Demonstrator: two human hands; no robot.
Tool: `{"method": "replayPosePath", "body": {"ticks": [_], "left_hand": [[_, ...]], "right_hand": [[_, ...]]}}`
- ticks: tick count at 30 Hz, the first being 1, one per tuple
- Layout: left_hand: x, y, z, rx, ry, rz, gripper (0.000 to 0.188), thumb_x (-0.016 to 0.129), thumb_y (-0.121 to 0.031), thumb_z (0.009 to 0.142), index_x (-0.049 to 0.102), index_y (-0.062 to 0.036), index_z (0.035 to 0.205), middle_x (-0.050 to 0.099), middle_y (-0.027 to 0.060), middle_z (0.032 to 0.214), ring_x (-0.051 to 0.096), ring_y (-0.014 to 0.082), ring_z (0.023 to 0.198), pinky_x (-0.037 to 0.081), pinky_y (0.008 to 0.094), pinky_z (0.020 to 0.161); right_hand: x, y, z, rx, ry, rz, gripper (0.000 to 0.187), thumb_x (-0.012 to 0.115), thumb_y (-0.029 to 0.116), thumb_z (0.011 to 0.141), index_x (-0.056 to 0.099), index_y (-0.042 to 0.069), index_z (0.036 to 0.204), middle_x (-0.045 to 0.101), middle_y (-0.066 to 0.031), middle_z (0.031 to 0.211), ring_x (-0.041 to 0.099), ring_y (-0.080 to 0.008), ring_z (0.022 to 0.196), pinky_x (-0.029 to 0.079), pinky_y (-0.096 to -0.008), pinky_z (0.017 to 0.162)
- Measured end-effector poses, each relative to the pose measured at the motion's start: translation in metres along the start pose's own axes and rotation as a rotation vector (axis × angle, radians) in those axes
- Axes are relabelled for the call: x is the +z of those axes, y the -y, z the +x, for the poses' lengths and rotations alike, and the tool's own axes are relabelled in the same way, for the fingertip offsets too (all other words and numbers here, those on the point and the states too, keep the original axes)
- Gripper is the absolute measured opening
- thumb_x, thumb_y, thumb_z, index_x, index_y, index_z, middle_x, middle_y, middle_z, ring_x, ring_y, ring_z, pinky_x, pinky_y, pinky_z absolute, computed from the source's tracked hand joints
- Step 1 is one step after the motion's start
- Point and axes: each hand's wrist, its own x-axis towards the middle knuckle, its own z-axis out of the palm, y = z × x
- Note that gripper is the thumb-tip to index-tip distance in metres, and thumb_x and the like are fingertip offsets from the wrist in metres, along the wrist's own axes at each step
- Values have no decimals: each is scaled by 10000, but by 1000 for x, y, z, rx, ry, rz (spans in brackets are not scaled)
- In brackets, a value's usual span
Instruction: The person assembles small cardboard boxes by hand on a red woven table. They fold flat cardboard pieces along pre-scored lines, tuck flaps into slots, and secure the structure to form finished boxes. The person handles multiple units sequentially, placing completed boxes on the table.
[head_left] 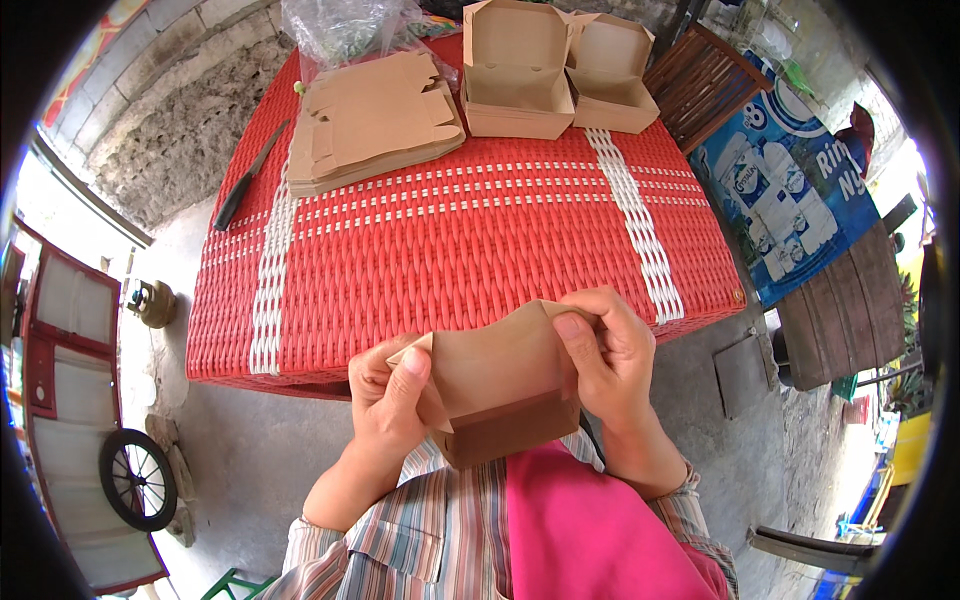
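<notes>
Between my hands, just off the table's near edge, is a partly folded brown cardboard food box (500, 370). My left hand (392, 398) pinches its left corner, thumb on the inside of the raised panel. My right hand (608, 352) grips the right corner the same way, fingers curled behind the cardboard. The box's lower wall (510, 432) faces my body. On the red woven table (460, 265) lies a stack of flat unfolded box blanks (375, 120). Beyond it, folded boxes with raised lids stand in a larger stack (518, 95) and a smaller stack (610, 85).
A knife (245, 185) with a black handle lies near the table's left edge. A clear plastic bag (345, 30) sits at the far side. To the right are a wooden chair (705, 85) and a blue banner (775, 180). A wheeled cart (80, 400) stands at left.
</notes>
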Motion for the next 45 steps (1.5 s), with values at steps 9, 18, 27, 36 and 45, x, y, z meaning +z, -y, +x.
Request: {"method": "replayPosePath", "body": {"ticks": [9,18,27,36,45], "left_hand": [[-4,-9,1,63,-22,240,309,556,-152,991,592,15,733,440,-87,641,338,2,612,246,218,518],[-2,-20,12,142,-36,504,331,606,-61,945,474,-9,646,394,-48,582,319,27,561,252,255,472],[-4,-15,12,286,2,621,408,635,-75,926,384,-30,606,285,-4,535,245,58,498,205,284,429],[-5,-6,11,-181,7,212,419,593,-119,969,409,-63,597,362,-102,587,278,4,572,223,250,473],[-26,-7,13,-212,275,-268,929,761,-410,834,268,44,1478,506,218,1367,515,247,1257,403,359,1034]], "right_hand": [[8,-7,0,-285,-83,-118,102,647,48,912,579,21,841,557,-79,690,527,-208,558,416,-297,526],[10,1,1,-35,75,-26,80,603,72,949,605,8,902,543,-73,701,508,-142,570,397,-272,532],[6,-3,12,-296,39,-133,148,709,66,869,609,10,774,404,-40,615,400,-150,528,331,-297,504],[8,-11,5,101,185,195,359,581,145,982,436,36,672,334,20,618,305,-56,585,265,-264,510],[2,-12,26,155,-88,256,342,544,155,1003,456,47,691,354,72,646,314,-29,622,275,-244,534]]}}
